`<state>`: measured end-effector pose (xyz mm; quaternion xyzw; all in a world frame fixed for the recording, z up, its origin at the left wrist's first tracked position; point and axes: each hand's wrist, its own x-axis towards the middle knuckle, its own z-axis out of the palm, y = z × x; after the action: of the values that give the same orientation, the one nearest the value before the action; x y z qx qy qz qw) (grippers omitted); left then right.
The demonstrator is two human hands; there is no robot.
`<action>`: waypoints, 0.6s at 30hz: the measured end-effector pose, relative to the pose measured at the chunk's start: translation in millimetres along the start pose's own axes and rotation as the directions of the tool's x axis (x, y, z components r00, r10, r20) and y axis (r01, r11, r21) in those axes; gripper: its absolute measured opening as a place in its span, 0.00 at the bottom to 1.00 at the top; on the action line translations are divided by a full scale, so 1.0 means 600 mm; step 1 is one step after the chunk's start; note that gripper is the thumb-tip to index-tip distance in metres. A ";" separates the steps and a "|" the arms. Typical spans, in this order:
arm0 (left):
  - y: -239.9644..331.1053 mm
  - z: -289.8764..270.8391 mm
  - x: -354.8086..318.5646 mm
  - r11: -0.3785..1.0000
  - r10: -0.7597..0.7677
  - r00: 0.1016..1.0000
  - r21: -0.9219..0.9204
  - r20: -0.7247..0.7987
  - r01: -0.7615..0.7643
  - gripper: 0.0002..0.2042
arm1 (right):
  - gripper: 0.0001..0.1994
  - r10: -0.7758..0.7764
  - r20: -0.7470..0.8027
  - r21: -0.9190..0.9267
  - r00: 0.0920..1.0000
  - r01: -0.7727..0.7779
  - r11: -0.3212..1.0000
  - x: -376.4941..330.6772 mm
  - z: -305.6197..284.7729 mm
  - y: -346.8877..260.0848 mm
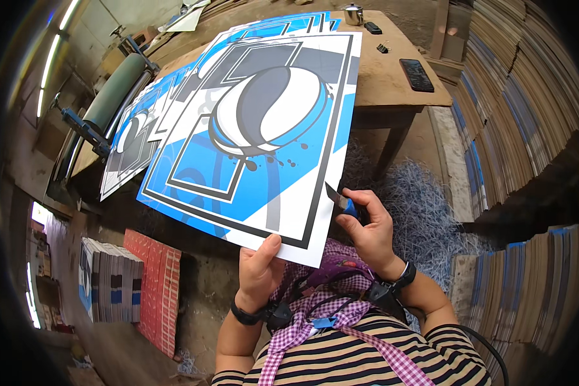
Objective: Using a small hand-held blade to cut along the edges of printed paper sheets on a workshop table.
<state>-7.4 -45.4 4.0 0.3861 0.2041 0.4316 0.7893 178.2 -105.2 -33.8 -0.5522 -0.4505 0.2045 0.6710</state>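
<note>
A large printed sheet [264, 199] in blue, white and grey, with a striped ball design, slants up from in front of me toward the table. Its near edge is pinched by my left hand [258, 273], thumb on top and the other fingers beneath it. My right hand [371, 235] is closed around a utility knife [346, 206] with a blue handle. The knife's dark blade meets the white right-hand margin of the sheet, near the lower right corner. More sheets of like print [135, 145] lie behind and to the left, partly covered by this one.
On the wooden table [392, 48] are a phone [417, 75], a small black clip [383, 48], a dark object and a metal pot [353, 14]. A roller machine [114, 92] stands left. Paper shreds [424, 212] cover the floor; tall board stacks [514, 109] line the right.
</note>
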 end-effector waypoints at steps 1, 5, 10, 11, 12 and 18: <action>0.001 0.000 -0.001 1.000 -0.009 1.000 0.000 0.009 0.009 0.16 | 0.19 -0.003 -0.022 -0.006 1.000 0.003 1.000 0.004 -0.002 0.001; 0.007 -0.014 -0.024 0.999 -0.040 0.998 0.011 0.040 0.039 0.18 | 0.18 -0.003 -0.090 -0.051 0.996 -0.002 0.999 0.030 -0.009 0.010; 0.032 -0.051 -0.065 0.982 -0.168 0.984 0.096 0.053 0.162 0.26 | 0.16 0.056 -0.226 0.044 0.973 -0.047 0.998 0.090 -0.030 0.032; 0.039 -0.055 -0.075 0.979 -0.182 0.983 0.104 0.028 0.178 0.28 | 0.16 -0.005 -0.266 -0.057 0.964 -0.011 0.998 0.105 -0.036 0.042; 0.047 -0.058 -0.083 0.973 -0.211 0.977 0.105 0.023 0.208 0.28 | 0.16 -0.021 -0.304 -0.071 0.952 -0.001 0.997 0.120 -0.045 0.052; 0.087 -0.081 -0.124 0.934 -0.340 0.941 0.114 -0.006 0.338 0.31 | 0.14 -0.031 -0.483 -0.066 0.875 -0.001 0.998 0.219 -0.127 0.130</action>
<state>-107.0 -69.6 14.0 0.3921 0.2864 0.2743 0.8301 325.8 -22.6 -54.9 -0.6036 -0.2791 0.0404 0.7457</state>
